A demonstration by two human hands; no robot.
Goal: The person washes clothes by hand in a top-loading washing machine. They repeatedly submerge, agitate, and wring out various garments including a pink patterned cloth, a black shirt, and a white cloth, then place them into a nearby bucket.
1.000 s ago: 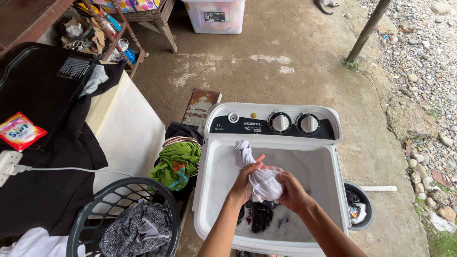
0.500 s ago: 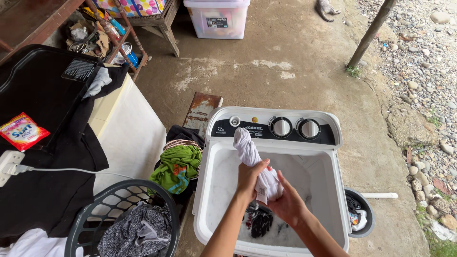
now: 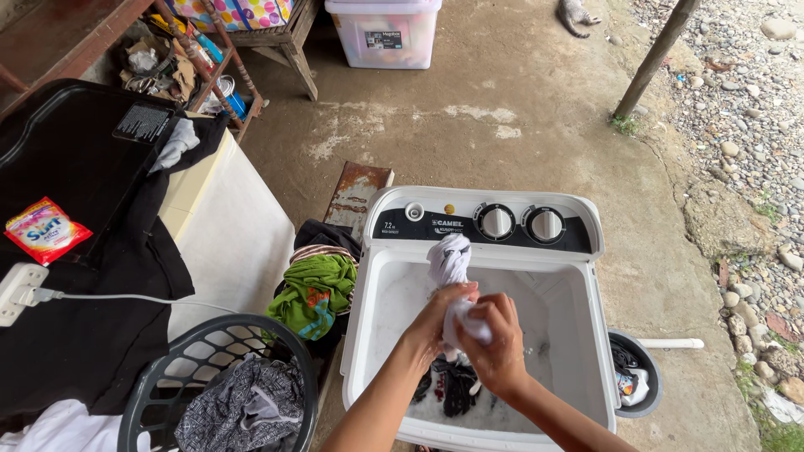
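**White cloth wrung over open washer tub**

White cloth [image 3: 450, 266], wet, twisted into a rope. Long axis runs roughly up the frame: free end points away from the person, toward the washer's control panel [image 3: 486, 228]; near end is buried in the hands. It sits above the open tub, about centre, clear of the water.

Left hand [image 3: 442, 311] is wrapped around the cloth's middle, fingers closed tight on it. Right hand [image 3: 496, 341] is clenched on the lower bunched end, just beside the left and touching it. Both forearms come in from the bottom edge of the frame.

White washing machine [image 3: 586, 335], lid off, two round dials on the dark panel. Sudsy water inside; dark clothes [image 3: 448, 387] lie in it directly below the hands.

Left of the machine: a pile with a green garment [image 3: 316, 289] on top, pressed against the washer's side. Nearer the camera, a dark laundry basket [image 3: 167, 368] holding a grey patterned cloth. Far left, black fabric [image 3: 92, 335] draped over a surface, a red detergent sachet [image 3: 43, 230] lying on it, a white power strip [image 3: 18, 293] at the edge.

Right of the machine, a small dark bucket [image 3: 635, 383] on the concrete floor, touching the washer's corner. Gravel beyond.
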